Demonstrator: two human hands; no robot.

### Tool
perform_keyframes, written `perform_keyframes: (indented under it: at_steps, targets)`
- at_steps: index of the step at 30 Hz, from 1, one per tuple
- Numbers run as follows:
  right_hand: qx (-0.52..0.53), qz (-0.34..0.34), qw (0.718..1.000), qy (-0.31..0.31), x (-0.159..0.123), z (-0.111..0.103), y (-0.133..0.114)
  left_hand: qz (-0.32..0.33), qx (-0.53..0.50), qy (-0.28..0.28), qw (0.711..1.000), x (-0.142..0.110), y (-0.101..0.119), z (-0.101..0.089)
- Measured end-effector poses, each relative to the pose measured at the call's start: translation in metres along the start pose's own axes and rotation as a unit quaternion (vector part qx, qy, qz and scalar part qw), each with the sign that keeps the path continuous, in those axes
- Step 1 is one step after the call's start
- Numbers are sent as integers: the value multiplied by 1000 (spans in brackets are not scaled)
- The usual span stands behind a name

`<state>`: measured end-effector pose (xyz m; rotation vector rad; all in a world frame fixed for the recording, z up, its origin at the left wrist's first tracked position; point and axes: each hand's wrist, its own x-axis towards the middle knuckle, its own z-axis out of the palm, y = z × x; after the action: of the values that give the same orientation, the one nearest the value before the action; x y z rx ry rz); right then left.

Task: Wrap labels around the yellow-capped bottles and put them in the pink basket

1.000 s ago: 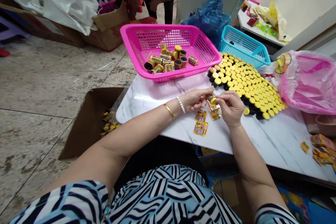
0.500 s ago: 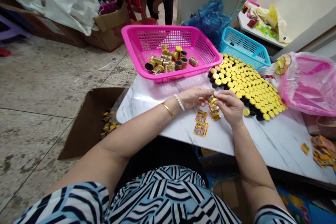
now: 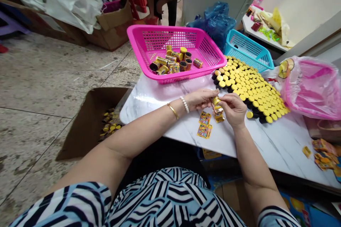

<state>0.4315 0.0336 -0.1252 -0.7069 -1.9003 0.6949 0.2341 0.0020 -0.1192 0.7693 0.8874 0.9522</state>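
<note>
Piece (image 3: 215, 100) pinched between both hands, right hand nearer

Head camera view. Both hands were together above the white marble table (image 3: 277, 142), close enough that their fingers nearly met. The right hand (image 3: 233, 110) had its thumb and fingertips closed on the piece from the right. The left hand (image 3: 199, 100) lay just left of the piece, fingers curled toward it. Contact was likely, but whether it gripped could not be told. The piece was narrow, yellow and partly printed, and too small and too covered by fingers to identify. Its long axis appeared to slant across the gap between the hands, with one end toward each, though the angle was uncertain.

Directly below the piece sat a small stack of printed packets (image 3: 218, 115), with two more packets (image 3: 204, 131) lying nearer the person. Past the right hand, small jars with yellow lids (image 3: 253, 90) stood in packed rows on the table, and one loose jar (image 3: 249, 114) sat just beside the rows. Ahead of the left hand, a pink plastic basket (image 3: 149, 32) held a loose heap of labelled jars (image 3: 173, 65). A cardboard box (image 3: 87, 124) lay on the floor left of the table, with small yellow pieces (image 3: 110, 124) inside.
</note>
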Motion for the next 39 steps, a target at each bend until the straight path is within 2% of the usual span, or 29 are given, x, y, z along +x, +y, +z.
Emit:
perform_keyframes:
  at_steps: [4, 6, 10, 12, 14, 16, 18, 20, 23, 25, 27, 30, 33, 37, 39]
  targets:
    - [74, 97, 993, 5, -3, 7, 2, 76, -56, 48, 994, 4, -1, -2]
    - [62, 111, 992, 1, -5, 10, 1, 92, -66, 68, 991, 7, -4, -3]
    - [10, 97, 995, 21, -9, 16, -1, 105, -54, 51, 992, 9, -10, -5]
    - [39, 140, 989, 40, -8, 18, -1, 136, -28, 45, 989, 8, -10, -6]
    - [120, 235, 964, 40, -6, 20, -1, 174, 4, 34, 984, 7, -8, -7]
    - [209, 320, 924, 13, -1, 19, 0, 190, 21, 16, 981, 6, -7, -7]
    - [260, 349, 900, -13, 4, 15, 0, 171, 14, 1, 985, 5, -6, -6]
    - [265, 325, 907, -27, 8, 9, 0, 135, -1, 6, 991, 5, -6, -5]
    - [216, 225, 949, -54, 8, 2, 2, 92, -12, 24, 995, 5, -8, -3]
    - [167, 140, 976, -30, 5, 2, 2, 77, -25, 21, 996, 4, -9, -3]
    - [138, 83, 987, 18, 1, 4, 3, 66, -46, -1, 997, 4, -9, -3]
    - [117, 62, 990, 53, -3, 7, 2, 57, -62, -30, 996, 4, -6, -5]
    - [82, 62, 993, 66, -3, 5, 2, 43, -59, -17, 997, 6, -6, -7]
    - [94, 67, 993, 16, -1, 4, 2, 39, -67, -11, 997, 8, -10, -8]
    - [100, 70, 992, 17, -1, 7, 1, 44, -69, -19, 996, 8, -11, -9]
